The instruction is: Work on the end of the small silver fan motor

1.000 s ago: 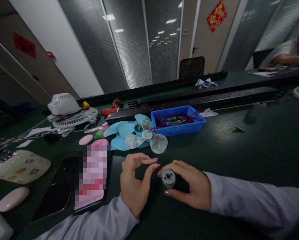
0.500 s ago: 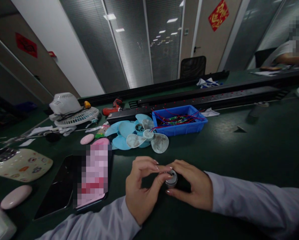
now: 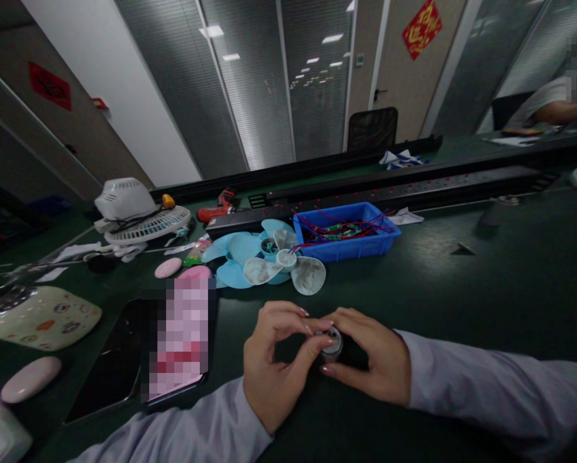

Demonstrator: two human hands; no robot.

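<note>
A small round metal motor (image 3: 333,343) stands on the dark green table (image 3: 486,283) near its front edge. My right hand (image 3: 372,363) wraps around its body from the right. My left hand (image 3: 274,360) comes in from the left, thumb and forefinger pinched on the motor's top face. Whether something tiny sits between those fingertips cannot be made out. Just behind the hands lie a white fan blade (image 3: 288,270) and a light blue fan blade (image 3: 235,254).
A blue bin (image 3: 346,231) of red wires stands behind the blades. A phone (image 3: 110,360) and a pink case lie to the left, with a patterned pouch (image 3: 40,318), white fan parts (image 3: 134,212) and a red drill (image 3: 218,206). Another person sits far right.
My left hand has closed in from the left and now pinches the top of the motor; a second ago its fingertips were apart from it. My right hand keeps its hold.
</note>
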